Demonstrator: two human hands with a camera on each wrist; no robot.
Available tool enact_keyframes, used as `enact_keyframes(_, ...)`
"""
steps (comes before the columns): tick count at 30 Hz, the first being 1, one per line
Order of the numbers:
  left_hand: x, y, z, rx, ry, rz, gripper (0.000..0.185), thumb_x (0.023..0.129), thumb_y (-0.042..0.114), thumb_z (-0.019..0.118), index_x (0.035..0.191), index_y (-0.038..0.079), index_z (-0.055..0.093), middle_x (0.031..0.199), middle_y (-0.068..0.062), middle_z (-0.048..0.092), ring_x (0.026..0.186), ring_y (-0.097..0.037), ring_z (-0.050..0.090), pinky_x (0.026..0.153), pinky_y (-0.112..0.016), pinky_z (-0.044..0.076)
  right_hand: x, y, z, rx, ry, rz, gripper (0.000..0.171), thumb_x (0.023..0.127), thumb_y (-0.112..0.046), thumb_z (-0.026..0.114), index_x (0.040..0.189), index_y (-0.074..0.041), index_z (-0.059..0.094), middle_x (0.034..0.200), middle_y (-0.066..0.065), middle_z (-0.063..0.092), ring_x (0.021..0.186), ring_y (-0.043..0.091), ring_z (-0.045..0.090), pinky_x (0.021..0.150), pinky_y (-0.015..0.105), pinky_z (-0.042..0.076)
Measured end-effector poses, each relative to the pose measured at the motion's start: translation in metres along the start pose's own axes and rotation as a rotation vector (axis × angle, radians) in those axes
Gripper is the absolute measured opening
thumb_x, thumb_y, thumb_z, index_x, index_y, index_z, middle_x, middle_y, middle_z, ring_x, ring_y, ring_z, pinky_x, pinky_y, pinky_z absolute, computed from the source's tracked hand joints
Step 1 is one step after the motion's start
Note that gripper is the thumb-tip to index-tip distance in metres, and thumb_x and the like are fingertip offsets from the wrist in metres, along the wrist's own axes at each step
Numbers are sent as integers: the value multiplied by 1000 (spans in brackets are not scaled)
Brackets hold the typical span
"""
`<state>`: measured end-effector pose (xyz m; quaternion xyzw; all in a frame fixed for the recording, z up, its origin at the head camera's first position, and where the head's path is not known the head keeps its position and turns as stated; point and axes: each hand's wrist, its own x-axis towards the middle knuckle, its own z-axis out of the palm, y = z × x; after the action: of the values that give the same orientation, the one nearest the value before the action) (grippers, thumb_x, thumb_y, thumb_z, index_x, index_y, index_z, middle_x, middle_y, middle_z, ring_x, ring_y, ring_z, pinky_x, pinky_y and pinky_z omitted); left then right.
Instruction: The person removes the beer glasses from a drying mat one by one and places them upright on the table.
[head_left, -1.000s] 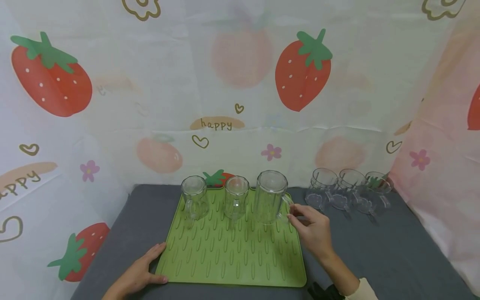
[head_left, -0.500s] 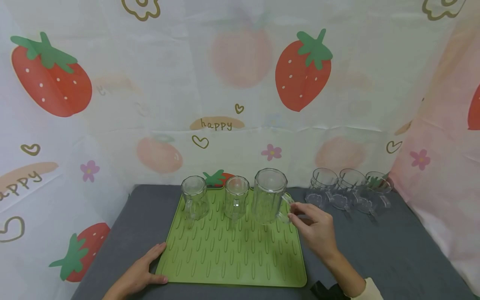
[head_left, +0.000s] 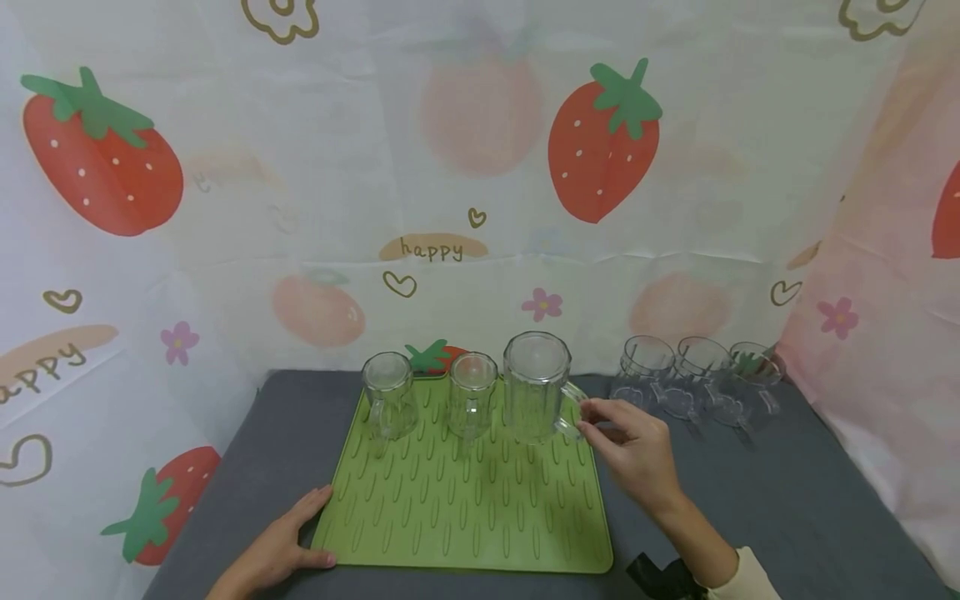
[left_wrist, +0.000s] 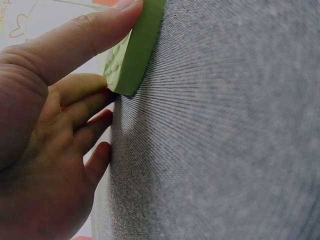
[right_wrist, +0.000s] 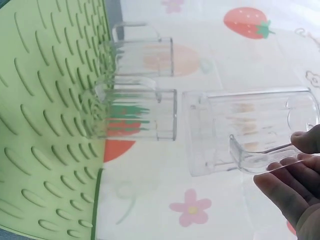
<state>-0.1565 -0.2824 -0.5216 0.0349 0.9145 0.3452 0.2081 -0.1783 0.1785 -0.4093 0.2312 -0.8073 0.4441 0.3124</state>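
- Both hands are ours: our right hand [head_left: 633, 450] holds the large ribbed clear glass mug [head_left: 537, 398] by its handle, thumb and curled fingers [right_wrist: 285, 182] pinching it, as the right wrist view shows.
- Our left hand [head_left: 281, 546] lies nearly flat on the grey cloth-covered bench [head_left: 750, 500], fingers relaxed, thumb laid along the near left edge of the green ribbed silicone draining mat [head_left: 465, 500]; it grips nothing and merely touches the mat's edge [left_wrist: 137, 47].
- That large mug appears upside down, at the mat's far right corner. Whether its rim already touches the mat or hangs just above it, we cannot tell from these views.
- Two smaller clear glass mugs [head_left: 390, 404] stand upside down on the far edge of the mat, one beside the other and to the left of the large mug, making a row of three along the back.
- Three more small clear glass mugs [head_left: 697, 379] are off the mat on the bench to the right, close together near the strawberry-print backdrop [head_left: 480, 167].
- We judge the work as partly done: two mugs are placed, a third is in hand at its spot, and three remain on the bench.
- Most of the mat's near part carries no glass.
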Motion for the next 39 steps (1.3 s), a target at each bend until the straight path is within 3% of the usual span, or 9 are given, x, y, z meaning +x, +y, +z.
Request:
enact_keyframes(15, 1, 3, -1, -1, 4, -25, 104, 72, 39, 84, 150, -4, 30, 154, -36, 22, 140, -57, 22, 103, -68, 33, 5, -2, -1, -38, 7, -88, 28, 72, 13, 77, 97, 2, 74, 90, 9, 73, 79, 18, 70, 72, 12, 55)
enact_keyframes(25, 9, 14, -4, -28, 83, -29, 90, 79, 38, 79, 145, -8, 38, 149, -34, 36, 137, -55, 31, 105, -65, 35, 9, -1, -3, -71, 12, -150, 33, 69, 16, 77, 98, 1, 74, 90, 9, 73, 76, 21, 71, 71, 14, 56)
enact_keyframes(30, 8, 27, -6, -31, 176, 21, 74, 89, 36, 70, 142, -7, 43, 149, -31, 36, 138, -52, 33, 104, -62, 39, 12, -1, -3, -78, 19, -199, 34, 67, 17, 78, 97, 2, 74, 89, 10, 73, 73, 21, 72, 69, 15, 56)
enact_keyframes(35, 6, 43, -8, -97, 299, 129, 60, 94, 25, 65, 142, -5, 45, 150, -28, 37, 136, -48, 38, 105, -58, 42, 13, 0, -4, -97, 7, -228, 35, 66, 16, 79, 98, 1, 74, 88, 9, 72, 72, 19, 71, 70, 13, 56)
enact_keyframes(39, 6, 55, -13, -134, 350, 212, 56, 96, 22, 63, 142, -3, 45, 148, -28, 40, 134, -47, 43, 103, -58, 43, 14, 0, -5, -124, 1, -247, 34, 66, 13, 80, 97, 0, 74, 89, 9, 72, 71, 18, 71, 69, 11, 54)
